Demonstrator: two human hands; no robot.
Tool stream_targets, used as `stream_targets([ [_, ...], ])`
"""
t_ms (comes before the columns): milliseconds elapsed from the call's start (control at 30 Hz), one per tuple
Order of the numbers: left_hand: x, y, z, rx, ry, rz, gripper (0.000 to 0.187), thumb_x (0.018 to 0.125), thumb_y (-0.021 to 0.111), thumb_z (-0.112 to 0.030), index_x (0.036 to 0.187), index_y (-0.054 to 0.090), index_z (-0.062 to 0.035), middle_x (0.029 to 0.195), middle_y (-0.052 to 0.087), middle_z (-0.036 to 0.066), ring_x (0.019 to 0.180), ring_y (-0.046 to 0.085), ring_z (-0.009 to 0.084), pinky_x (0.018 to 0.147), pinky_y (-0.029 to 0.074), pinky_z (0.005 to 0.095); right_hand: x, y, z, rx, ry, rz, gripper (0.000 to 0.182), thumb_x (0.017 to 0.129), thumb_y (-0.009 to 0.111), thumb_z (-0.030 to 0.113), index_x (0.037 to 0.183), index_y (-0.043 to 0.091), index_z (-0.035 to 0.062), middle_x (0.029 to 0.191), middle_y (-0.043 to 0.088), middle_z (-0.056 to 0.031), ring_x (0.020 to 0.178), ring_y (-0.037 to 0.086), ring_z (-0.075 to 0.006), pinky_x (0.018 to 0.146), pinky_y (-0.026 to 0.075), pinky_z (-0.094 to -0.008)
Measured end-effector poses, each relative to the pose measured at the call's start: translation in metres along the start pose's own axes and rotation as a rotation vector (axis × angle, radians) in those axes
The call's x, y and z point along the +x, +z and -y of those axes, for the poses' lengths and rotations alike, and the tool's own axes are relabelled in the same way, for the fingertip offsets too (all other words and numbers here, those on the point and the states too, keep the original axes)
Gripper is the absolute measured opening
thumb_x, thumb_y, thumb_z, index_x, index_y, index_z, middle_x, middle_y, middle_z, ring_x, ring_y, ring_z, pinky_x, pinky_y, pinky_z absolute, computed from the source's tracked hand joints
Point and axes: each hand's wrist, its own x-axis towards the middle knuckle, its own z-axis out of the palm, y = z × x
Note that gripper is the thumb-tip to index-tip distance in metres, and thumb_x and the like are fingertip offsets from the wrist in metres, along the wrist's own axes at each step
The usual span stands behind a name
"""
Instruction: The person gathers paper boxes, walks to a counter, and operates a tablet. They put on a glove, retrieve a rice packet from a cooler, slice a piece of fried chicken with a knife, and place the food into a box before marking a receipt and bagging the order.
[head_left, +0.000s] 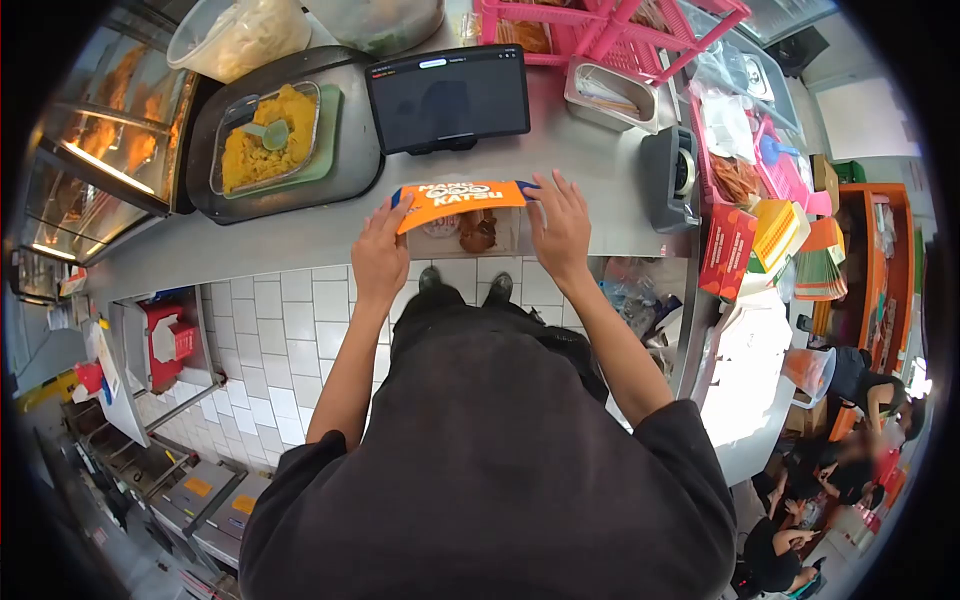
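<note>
An orange paper sleeve (465, 203) with blue ends and white lettering that includes "KATSU" bows across a clear plastic food box (508, 238) at the counter's front edge. My left hand (381, 248) grips the sleeve's left end, thumb and fingers closed on it. At the opposite end, my right hand (562, 222) holds the blue tip between thumb and fingers. Inside the box are a brown fried piece of food (478, 232) and a pale, round item to its left that I cannot make out. The box's underside is hidden.
Behind the sleeve stands a tablet (448, 100). A tray of yellow food (268, 140) with a scoop sits left, beside a glowing display case (110, 110). A tape dispenser (672, 180), metal tin (612, 95) and pink baskets (570, 30) are right. Other people (800, 490) are lower right.
</note>
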Motion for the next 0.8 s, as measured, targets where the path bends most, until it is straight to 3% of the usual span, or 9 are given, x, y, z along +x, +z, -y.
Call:
stream_targets([
  [33,-0.001,0.003,0.005,0.055,0.080,-0.010,0.061,0.081,0.056,0.005,0.137,0.052,-0.0184,0.133,0.054,0.026,0.095,0.063,0.0459,0.081,0.054,0.0456,-0.004,0.008,-0.001,0.000,-0.004,-0.009,0.032,0.088,0.048,-0.007,0.117,0.056,0.0031,0.126,0.060,-0.0191,0.118,0.056,-0.0400,0.099,0.045,-0.0456],
  [100,-0.012,0.012,0.012,0.107,0.154,-0.022,0.061,0.081,0.055,0.007,0.138,0.049,-0.0140,0.135,0.051,0.027,0.096,0.062,0.0473,0.085,0.053,0.0471,-0.028,0.031,-0.003,0.214,0.322,0.192,0.031,0.090,0.051,-0.002,0.120,0.046,0.0019,0.127,0.058,-0.0239,0.116,0.056,-0.0446,0.097,0.047,-0.0459],
  [200,-0.037,0.030,0.012,-0.441,-0.209,0.220,0.061,0.083,0.047,0.013,0.139,0.033,-0.0051,0.137,0.045,0.034,0.111,0.056,0.0492,0.100,0.045,0.0475,-0.057,0.060,0.013,0.540,0.447,0.225,0.047,0.090,0.054,0.002,0.131,0.032,0.0000,0.129,0.055,-0.0266,0.122,0.053,-0.0419,0.100,0.044,-0.0466],
  [333,-0.037,0.046,0.018,-0.505,-0.129,0.118,0.055,0.087,0.043,0.011,0.139,0.031,-0.0036,0.139,0.043,0.035,0.121,0.050,0.0480,0.101,0.045,0.0455,-0.035,0.049,0.033,0.665,0.539,0.213,0.045,0.093,0.048,0.000,0.131,0.025,0.0022,0.131,0.051,-0.0344,0.115,0.056,-0.0472,0.095,0.047,-0.0469],
  [467,-0.031,0.043,0.021,-0.541,-0.135,0.107,0.052,0.090,0.045,0.007,0.139,0.034,-0.0061,0.137,0.047,0.032,0.120,0.052,0.0466,0.099,0.046,0.0453,-0.029,0.049,0.022,0.623,0.552,0.259,0.046,0.096,0.050,0.006,0.136,0.027,0.0083,0.129,0.058,-0.0257,0.117,0.057,-0.0447,0.095,0.048,-0.0435],
  [567,-0.008,0.008,0.001,-0.492,-0.122,0.040,0.052,0.092,0.046,0.003,0.142,0.041,-0.0099,0.121,0.059,0.029,0.103,0.064,0.0422,0.085,0.051,0.0416,-0.006,0.023,0.037,0.467,0.435,0.307,0.051,0.095,0.051,0.004,0.142,0.037,0.0185,0.133,0.058,-0.0160,0.117,0.057,-0.0408,0.095,0.049,-0.0409],
  [633,0.007,-0.007,-0.001,-0.376,-0.270,0.167,0.050,0.093,0.048,-0.001,0.141,0.049,-0.0148,0.099,0.066,0.026,0.077,0.069,0.0353,0.070,0.051,0.0371,0.004,0.018,0.037,0.446,0.501,0.370,0.053,0.093,0.052,0.001,0.140,0.048,0.0243,0.136,0.057,-0.0089,0.117,0.057,-0.0384,0.097,0.049,-0.0381],
  [667,0.007,-0.001,0.007,-0.426,-0.190,0.074,0.047,0.093,0.052,-0.007,0.139,0.053,-0.0160,0.084,0.065,0.025,0.061,0.063,0.0308,0.061,0.048,0.0354,0.005,0.015,0.040,0.513,0.539,0.382,0.051,0.093,0.051,0.001,0.139,0.050,0.0226,0.137,0.056,-0.0113,0.119,0.057,-0.0378,0.098,0.048,-0.0369],
  [800,0.006,-0.008,0.012,-0.471,-0.189,0.128,0.044,0.094,0.052,-0.010,0.137,0.055,-0.0168,0.084,0.065,0.025,0.063,0.064,0.0295,0.062,0.048,0.0360,-0.014,0.025,0.040,0.556,0.516,0.272,0.049,0.093,0.050,-0.002,0.137,0.053,0.0178,0.137,0.056,-0.0125,0.119,0.058,-0.0353,0.099,0.047,-0.0370],
])
